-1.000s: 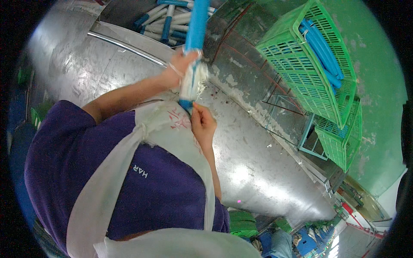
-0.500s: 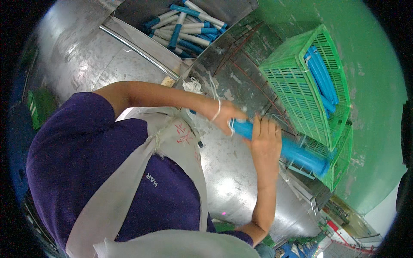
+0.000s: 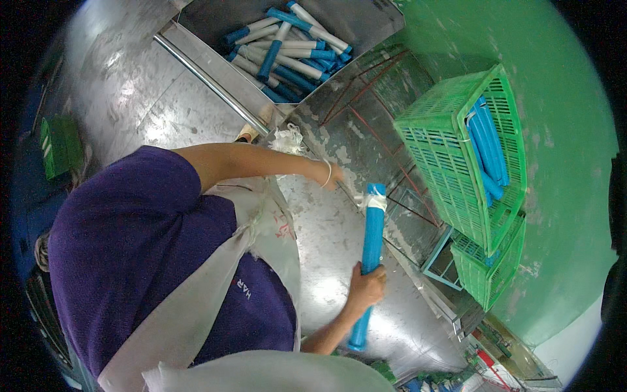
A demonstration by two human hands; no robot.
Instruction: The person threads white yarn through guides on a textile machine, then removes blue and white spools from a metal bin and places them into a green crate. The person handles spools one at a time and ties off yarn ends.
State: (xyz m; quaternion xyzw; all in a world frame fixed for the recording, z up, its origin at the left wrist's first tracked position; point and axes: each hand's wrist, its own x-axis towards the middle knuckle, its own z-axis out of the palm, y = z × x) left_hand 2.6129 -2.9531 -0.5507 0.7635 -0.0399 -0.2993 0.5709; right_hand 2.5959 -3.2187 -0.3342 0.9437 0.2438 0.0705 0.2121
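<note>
My right hand (image 3: 367, 287) is closed around the lower half of a long blue roll (image 3: 372, 242), holding it slightly tilted over the metal worktop. White string or band (image 3: 375, 201) wraps round the roll near its far end. Apart from the roll is my left hand (image 3: 332, 175), over the worktop's edge close to a bundle of white strings (image 3: 287, 138). A white loop (image 3: 328, 173) circles the left wrist. The left fingers are small and partly hidden, so their grip cannot be made out.
A metal bin (image 3: 356, 23) of blue-and-white rolls stands at the top. Right of the worktop (image 3: 326, 242), a green crate (image 3: 434, 144) holds several blue rolls, with another green crate (image 3: 467, 264) below it. A metal bar (image 3: 202, 77) runs along the upper left.
My left hand has come off the roll's end and drawn back. My right hand has moved down and left with the roll, swinging it from pointing right to nearly upright in the picture.
</note>
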